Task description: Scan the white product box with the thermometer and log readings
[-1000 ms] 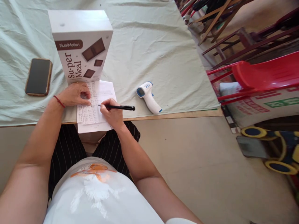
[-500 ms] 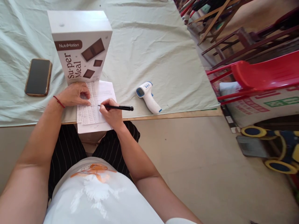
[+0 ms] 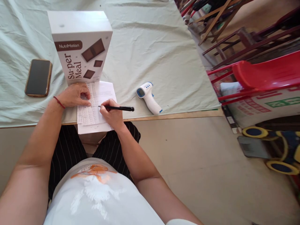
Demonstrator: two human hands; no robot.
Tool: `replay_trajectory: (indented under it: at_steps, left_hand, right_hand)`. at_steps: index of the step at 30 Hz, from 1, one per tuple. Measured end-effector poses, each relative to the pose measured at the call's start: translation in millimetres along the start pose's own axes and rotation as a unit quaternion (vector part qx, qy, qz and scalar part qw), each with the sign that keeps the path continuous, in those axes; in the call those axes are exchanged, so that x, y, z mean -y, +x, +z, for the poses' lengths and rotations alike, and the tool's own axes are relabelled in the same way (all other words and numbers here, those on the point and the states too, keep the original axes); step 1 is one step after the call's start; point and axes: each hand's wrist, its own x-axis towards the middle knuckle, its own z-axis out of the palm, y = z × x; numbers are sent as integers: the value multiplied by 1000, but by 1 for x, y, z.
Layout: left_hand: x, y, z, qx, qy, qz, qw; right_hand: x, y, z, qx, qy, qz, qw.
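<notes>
My right grip [image 3: 112, 114] is closed around a black pen [image 3: 122, 108], tip at the sheets [image 3: 106, 90]; can't tell if it's touching. Left grip [image 3: 73, 95] is half open, thumb apart from curled fingers, resting on the sheets' left side, nothing clasped. Sheets lie on the cloth-covered counter [image 3: 152, 47], near ends overhanging the edge. White box [image 3: 79, 23] stands just beyond, phone [image 3: 38, 77] to the left, thermometer gun [image 3: 151, 101] to the right.
</notes>
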Motion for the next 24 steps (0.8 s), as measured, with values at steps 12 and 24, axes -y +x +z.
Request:
replay_trajectory:
  at_steps: [12,24]
  left_hand:
    - [3,0,1,-2,-14,2,1000]
    - [-1,0,-1,-1,8,-11,1000]
  right_hand:
    - [2,0,-1,6,-6,2,1000]
    - [1,-1,2,-53,0,-6,999]
